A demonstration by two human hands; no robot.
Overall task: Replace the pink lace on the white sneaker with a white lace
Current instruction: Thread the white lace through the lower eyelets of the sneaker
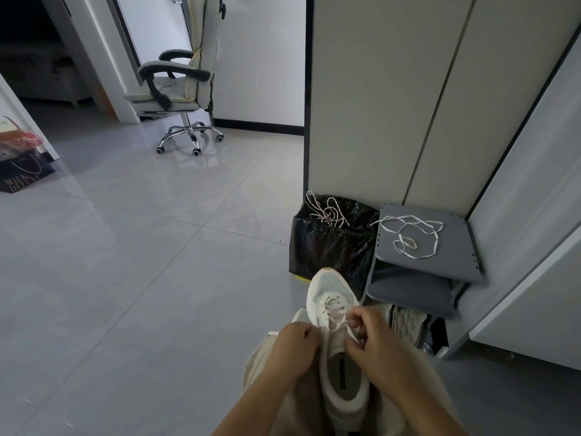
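**Both hands at the laces of the sneaker on the lap**

The white sneaker (pixel 330 294) lies on the person's lap over pale trousers (pixel 261 363), toe pointing away and opening towards the body. It sits between the two hands. The left hand (pixel 294 347) is on the shoe's left side by the eyelets, fingers curled in and gripping the shoe there. The right hand (pixel 374 335) is on the opposite side, thumb and fingers pinching a strand of the threaded lace (pixel 353 334) and holding it up off the tongue. That lace is pale; whether it is pink or white cannot be told. It crosses the upper eyelets just in front of both sets of knuckles.

Beyond the hands, past the shoe's toe, stands a black bin bag (pixel 330 247) on the grey tiled floor (pixel 157 247). The pink lace (pixel 327 212) lies in a loose tangle on its top, well apart from either hand. Ahead and to the right of the right hand is a low grey rack (pixel 452 240), touching the bag's side. The white lace (pixel 436 243) lies in open loops on its top board, one end hanging over the edge nearest the bag.

Behind bag and rack rises a tall pale cabinet (pixel 393 105). Far ahead and left of the left hand, an office chair (pixel 185 83) stands by a doorway, and a printed paper bag (pixel 22 165) sits at the far left edge.
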